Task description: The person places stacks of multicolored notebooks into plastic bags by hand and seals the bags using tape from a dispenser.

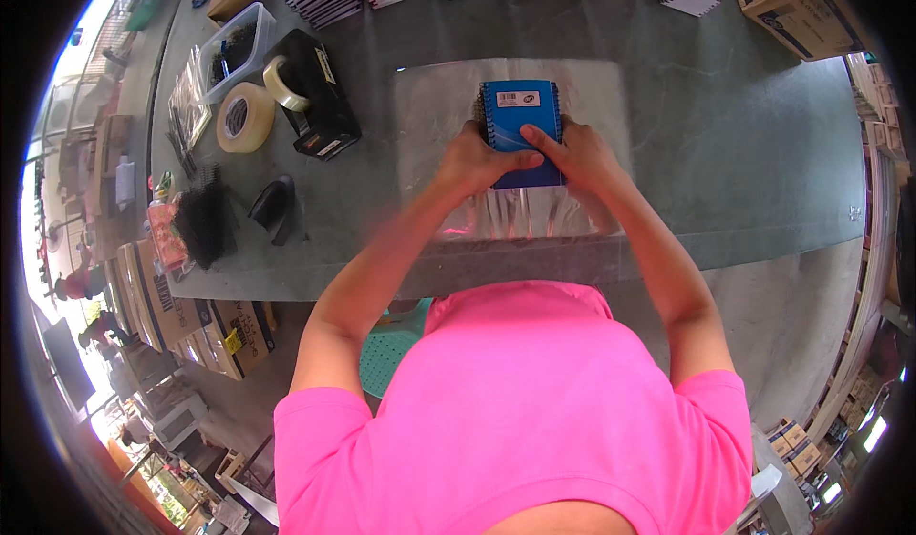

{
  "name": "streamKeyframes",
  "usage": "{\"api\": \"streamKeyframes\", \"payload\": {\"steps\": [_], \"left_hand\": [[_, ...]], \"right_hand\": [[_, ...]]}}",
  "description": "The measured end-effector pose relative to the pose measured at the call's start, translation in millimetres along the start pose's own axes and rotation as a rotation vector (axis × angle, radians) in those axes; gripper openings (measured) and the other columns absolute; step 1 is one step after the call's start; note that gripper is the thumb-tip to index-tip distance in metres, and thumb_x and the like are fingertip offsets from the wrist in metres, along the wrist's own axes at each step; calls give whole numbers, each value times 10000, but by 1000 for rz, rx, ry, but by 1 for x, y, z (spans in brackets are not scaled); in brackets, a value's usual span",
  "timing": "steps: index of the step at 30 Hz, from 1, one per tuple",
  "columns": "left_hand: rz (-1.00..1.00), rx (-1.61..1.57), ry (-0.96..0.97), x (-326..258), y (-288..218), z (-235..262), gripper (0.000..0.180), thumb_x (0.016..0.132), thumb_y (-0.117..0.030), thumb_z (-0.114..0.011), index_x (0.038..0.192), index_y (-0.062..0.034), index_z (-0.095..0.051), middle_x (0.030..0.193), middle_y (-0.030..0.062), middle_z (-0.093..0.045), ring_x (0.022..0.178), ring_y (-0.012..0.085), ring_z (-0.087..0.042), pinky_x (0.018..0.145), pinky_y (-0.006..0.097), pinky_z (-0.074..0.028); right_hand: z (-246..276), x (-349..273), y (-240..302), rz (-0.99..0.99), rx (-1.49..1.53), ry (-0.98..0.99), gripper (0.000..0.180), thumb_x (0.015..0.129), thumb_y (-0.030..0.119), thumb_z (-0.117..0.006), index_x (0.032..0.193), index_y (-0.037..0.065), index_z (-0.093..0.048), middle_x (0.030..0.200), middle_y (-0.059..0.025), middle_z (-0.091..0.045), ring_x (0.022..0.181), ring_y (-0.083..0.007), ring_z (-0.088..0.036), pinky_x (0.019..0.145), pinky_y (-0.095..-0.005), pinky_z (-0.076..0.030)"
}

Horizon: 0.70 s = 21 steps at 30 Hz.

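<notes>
Blue spiral notebook (510, 123) sits over a clear plastic sheet (429, 105) on the grey table (725, 153). Left hand (475, 165) and right hand (584, 158) are closed on its opposite sides, 2 thumbs on the cover, other fingertips largely hidden. Risks: uneven grip could skew it; protruding coils (489, 125) could snag the sheet.

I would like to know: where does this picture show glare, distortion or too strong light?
In the head view, glare streaks the shiny sheet below the notebook; in the head view, the fisheye lens bows the edges of the table and leaves the corners black; also in the head view, daylight washes out the far left background.
</notes>
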<state>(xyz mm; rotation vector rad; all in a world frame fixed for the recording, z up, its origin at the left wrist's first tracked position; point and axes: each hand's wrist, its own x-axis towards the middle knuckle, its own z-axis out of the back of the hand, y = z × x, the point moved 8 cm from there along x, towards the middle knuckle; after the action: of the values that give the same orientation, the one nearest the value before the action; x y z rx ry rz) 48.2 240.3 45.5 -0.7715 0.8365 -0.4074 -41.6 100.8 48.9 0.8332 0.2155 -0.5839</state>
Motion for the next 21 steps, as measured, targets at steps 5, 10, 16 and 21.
{"api": "streamKeyframes", "payload": {"steps": [5, 10, 16, 21], "left_hand": [[-163, 73, 8, -4, 1, 0, 851, 646, -638, -694, 1087, 73, -536, 929, 175, -646, 880, 249, -636, 752, 333, -497], [-151, -26, -56, -21, -11, 0, 916, 708, -708, -571, 1188, 64, -460, 981, 196, -630, 895, 283, -630, 754, 360, -494], [-431, 245, -520, -38, -18, 23, 696, 806, -576, -561, 1159, 18, -483, 836, 148, -616, 806, 290, -623, 699, 393, -488], [-555, 105, -220, -89, -57, -44, 320, 850, -346, -599, 919, -36, -553, 753, 96, -590, 742, 295, -596, 660, 398, -470]], "right_hand": [[4, -6, 4, -6, -82, -44, 875, 746, 760, -416, 922, -78, -597, 794, -254, -636, 816, -393, -634, 721, -442, -493], [2, -3, -2, -7, -91, -118, 870, 748, 762, -410, 899, -75, -595, 764, -249, -633, 782, -377, -643, 699, -436, -501], [3, 1, -4, -25, -54, -49, 843, 754, 751, -424, 862, -68, -592, 720, -227, -629, 704, -332, -650, 654, -414, -505], [39, -19, -15, 1, 184, -116, 660, 813, 645, -477, 773, -7, -569, 624, -134, -589, 597, -280, -594, 578, -377, -455]]}}
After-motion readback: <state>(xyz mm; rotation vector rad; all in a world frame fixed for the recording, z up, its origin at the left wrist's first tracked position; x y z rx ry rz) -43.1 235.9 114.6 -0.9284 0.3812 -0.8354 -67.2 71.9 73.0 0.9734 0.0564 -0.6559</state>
